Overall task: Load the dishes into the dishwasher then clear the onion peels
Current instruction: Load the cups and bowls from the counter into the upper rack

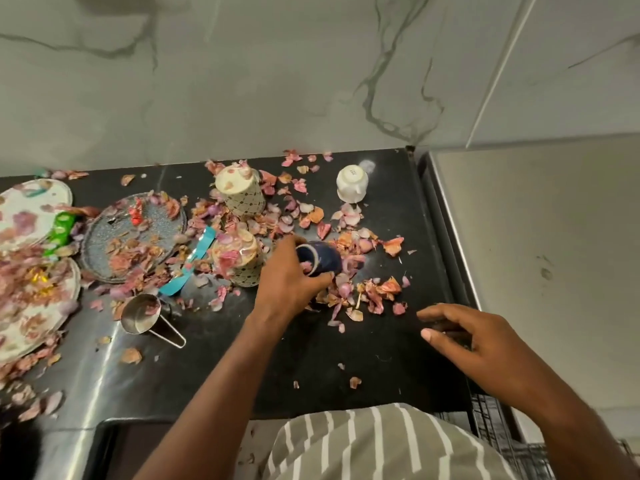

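Your left hand curls around a dark blue cup lying on its side among onion peels at the middle of the black surface. Your right hand hovers at the cup's 4 o'clock, fingers loosely spread, holding nothing. A white cup sits upturned at 1 o'clock.

A single wide-angle view from the person's head looks forward and steeply down, close over the black desk. The marble wall fills the frame toward 12 o'clock, the person's striped shirt sits at 6 o'clock, and both forearms reach in from the bottom edge.
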A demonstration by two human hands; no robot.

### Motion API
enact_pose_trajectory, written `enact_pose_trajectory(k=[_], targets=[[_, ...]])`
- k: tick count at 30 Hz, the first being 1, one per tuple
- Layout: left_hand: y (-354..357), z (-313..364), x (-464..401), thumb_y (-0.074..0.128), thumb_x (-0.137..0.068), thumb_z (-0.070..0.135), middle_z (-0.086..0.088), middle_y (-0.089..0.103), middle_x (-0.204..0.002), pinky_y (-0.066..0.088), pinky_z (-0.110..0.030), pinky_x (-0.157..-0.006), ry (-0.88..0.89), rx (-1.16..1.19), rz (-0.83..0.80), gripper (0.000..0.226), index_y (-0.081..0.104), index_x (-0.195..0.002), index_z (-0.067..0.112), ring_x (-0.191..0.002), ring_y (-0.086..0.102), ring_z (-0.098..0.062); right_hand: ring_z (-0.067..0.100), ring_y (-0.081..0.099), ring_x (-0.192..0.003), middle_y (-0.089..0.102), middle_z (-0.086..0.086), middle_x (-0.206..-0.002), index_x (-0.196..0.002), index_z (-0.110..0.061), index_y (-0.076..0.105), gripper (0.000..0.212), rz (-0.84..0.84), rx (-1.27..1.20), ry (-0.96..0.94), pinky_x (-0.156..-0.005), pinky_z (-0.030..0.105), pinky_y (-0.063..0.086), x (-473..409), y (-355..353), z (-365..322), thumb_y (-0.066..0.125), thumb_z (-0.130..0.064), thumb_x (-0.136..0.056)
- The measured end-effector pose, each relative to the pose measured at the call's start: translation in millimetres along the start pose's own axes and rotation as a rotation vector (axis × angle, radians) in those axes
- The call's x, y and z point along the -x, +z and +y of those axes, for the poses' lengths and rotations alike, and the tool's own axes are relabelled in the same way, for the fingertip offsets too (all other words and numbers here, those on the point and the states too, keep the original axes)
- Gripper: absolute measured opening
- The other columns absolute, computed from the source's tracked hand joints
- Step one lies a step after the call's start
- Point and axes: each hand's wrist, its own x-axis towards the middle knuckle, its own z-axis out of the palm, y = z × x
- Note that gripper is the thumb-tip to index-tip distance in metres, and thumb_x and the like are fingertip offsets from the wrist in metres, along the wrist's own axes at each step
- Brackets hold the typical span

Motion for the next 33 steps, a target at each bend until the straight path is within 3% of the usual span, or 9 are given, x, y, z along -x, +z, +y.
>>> enact_pose_trajectory(k=[3, 6, 11, 15, 18, 20, 24, 30, 33], targets=[[4, 4, 15, 0.093, -0.066, 0.045, 0.003, 0.059, -0.124, 0.06, -0.018, -0.069, -0.136, 0.608, 0.056, 0.078, 0.044, -0.125, 0.034, -0.094, 0.073, -0.006, -0.012, 0.064, -0.111, 0.063, -0.041, -0.123, -0.121, -0.052, 0.07, 0.031, 0.07, -0.064, 0.024, -0.086, 0.008, 0.051, 14, 4, 3, 0.067, -0.054, -0.09], [9, 15, 24, 0.086, -0.072, 0.038, -0.008, 0.064, -0.13, 0.061, -0.029, -0.075, -0.295, 1.199, 0.056, 0.073, 0.049, -0.134, 0.025, -0.105, 0.074, -0.021, -0.01, 0.066, -0.111, 0.068, -0.035, -0.12, -0.122, -0.051, 0.07, 0.033, 0.098, -0.102, 0.033, -0.092, 0.018, 0.053, 22, 8, 2, 0.065, -0.054, -0.09], [8, 25, 36, 0.084, -0.072, 0.053, -0.005, 0.069, -0.13, 0.041, -0.042, -0.102, -0.327, 1.503, -0.076, 0.08, 0.062, -0.143, 0.024, -0.12, 0.054, -0.026, -0.005, 0.067, -0.112, 0.072, -0.029, -0.117, -0.123, -0.048, 0.07, 0.028, 0.107, -0.122, 0.023, -0.094, 0.022, 0.056, 27, 11, -2, 0.068, -0.044, -0.095], [-1, 39, 43, 0.092, -0.06, 0.059, -0.005, 0.069, -0.136, 0.046, -0.036, -0.102, -0.256, 1.444, -0.202, 0.104, 0.053, -0.149, 0.023, -0.119, 0.063, -0.02, -0.006, 0.067, -0.113, 0.072, -0.029, -0.118, -0.125, -0.046, 0.07, 0.029, 0.138, -0.151, -0.001, -0.098, 0.025, 0.057, 31, 11, -4, 0.069, -0.037, -0.098], [6, 54, 50, 0.079, -0.084, 0.032, -0.013, 0.07, -0.135, 0.055, -0.036, -0.1, -0.185, 1.402, -0.365, 0.069, 0.052, -0.146, 0.015, -0.123, 0.067, -0.028, -0.003, 0.067, -0.116, 0.072, -0.026, -0.121, -0.131, -0.043, 0.068, 0.032, 0.148, -0.222, -0.013, -0.102, 0.031, 0.056, 38, 10, -3, 0.069, -0.036, -0.099], [18, 66, 58, 0.07, -0.085, 0.009, -0.02, 0.066, -0.138, 0.059, -0.044, -0.099, -0.132, 1.308, -0.48, 0.068, 0.047, -0.149, 0.011, -0.126, 0.065, -0.038, 0.0, 0.066, -0.12, 0.071, -0.023, -0.126, -0.138, -0.042, 0.063, 0.04, 0.161, -0.286, -0.016, -0.104, 0.035, 0.056, 43, 9, -1, 0.07, -0.041, -0.099], [56, 92, 82, 0.081, -0.077, -0.002, -0.016, 0.061, -0.144, 0.058, -0.055, -0.096, -0.043, 1.182, -0.679, 0.093, 0.043, -0.152, 0.036, -0.129, 0.063, -0.042, 0.005, 0.065, -0.125, 0.066, -0.02, -0.135, -0.146, -0.048, 0.049, 0.061, 0.204, -0.439, -0.005, -0.101, 0.03, 0.058, 57, 6, 2, 0.075, -0.055, -0.091], [116, 133, 114, 0.088, -0.083, 0.038, -0.006, 0.073, -0.127, 0.059, -0.025, -0.091, 0.094, 0.798, -0.805, 0.044, 0.068, -0.119, 0.023, -0.121, 0.069, -0.025, 0.013, 0.068, -0.119, 0.062, -0.016, -0.137, -0.146, -0.042, 0.048, 0.066, 0.492, -0.584, 0.125, -0.092, 0.029, 0.061, 108, -3, 33, 0.082, -0.04, -0.09], [149, 148, 138, 0.075, -0.096, 0.046, -0.005, 0.073, -0.131, 0.057, -0.034, -0.101, 0.114, 0.69, -1.022, 0.04, 0.069, -0.13, 0.027, -0.125, 0.068, -0.023, 0.017, 0.068, -0.119, 0.066, -0.009, -0.133, -0.141, -0.035, 0.054, 0.057, 0.657, -0.689, 0.186, -0.093, 0.032, 0.061, 144, -7, 55, 0.08, -0.039, -0.091]])
